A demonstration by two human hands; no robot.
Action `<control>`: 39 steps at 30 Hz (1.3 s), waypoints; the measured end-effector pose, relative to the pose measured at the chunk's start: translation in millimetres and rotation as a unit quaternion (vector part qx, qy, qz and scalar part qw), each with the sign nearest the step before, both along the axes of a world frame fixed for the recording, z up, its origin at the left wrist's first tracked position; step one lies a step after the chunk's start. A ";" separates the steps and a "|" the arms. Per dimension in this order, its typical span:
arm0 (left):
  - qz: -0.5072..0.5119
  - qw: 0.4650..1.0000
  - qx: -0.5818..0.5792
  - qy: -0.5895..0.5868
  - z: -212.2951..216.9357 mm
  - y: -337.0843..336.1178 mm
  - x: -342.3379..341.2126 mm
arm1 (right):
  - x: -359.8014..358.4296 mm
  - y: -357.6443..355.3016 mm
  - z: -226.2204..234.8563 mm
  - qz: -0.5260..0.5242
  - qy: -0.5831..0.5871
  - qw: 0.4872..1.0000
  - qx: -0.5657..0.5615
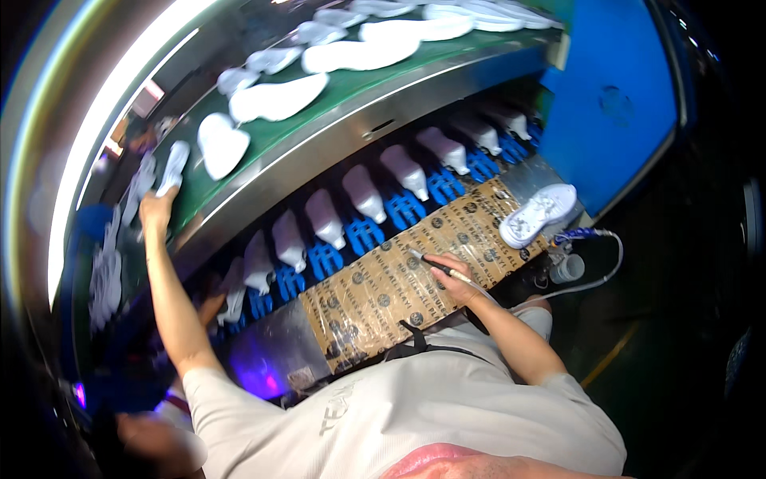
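At the far left, my left arm reaches out to the green conveyor belt (209,190). There my left hand (155,211) is closed on the near end of a slim white shoe sole (174,165); the fingertips are partly hidden. My right hand (453,279) grips a thin dark-handled brush (435,264) with a pale tip, held just above the printed brown cardboard (375,297). A pale hose runs back from this hand. On the cardboard's right end lies a white shoe (538,215), apart from both hands.
More white soles (279,97) line the conveyor. Below its metal edge, pale shoe uppers (364,193) sit in a row on blue holders (365,236). A blue machine panel (614,104) rises at right. A white cup (567,269) hangs near the hose (613,275). Another person (152,443) is at lower left.
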State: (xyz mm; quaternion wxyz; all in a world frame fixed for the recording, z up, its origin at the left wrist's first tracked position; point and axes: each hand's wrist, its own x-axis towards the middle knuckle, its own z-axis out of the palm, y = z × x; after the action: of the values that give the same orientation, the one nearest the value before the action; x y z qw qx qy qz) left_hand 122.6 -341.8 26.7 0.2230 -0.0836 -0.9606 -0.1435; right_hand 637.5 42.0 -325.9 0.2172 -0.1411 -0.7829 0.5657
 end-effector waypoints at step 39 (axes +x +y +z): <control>-0.236 0.396 0.716 -0.525 -245.0 183.2 384.6 | -28.0 -29.4 151.5 0.226 0.133 0.965 -0.020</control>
State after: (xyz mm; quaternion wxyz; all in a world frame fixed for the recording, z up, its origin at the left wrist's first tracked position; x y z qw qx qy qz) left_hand 507.2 -158.6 -218.3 -0.3901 -0.0253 -0.3747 -0.8407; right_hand 609.5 12.6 -174.4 0.1826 0.1115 -0.7469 0.6296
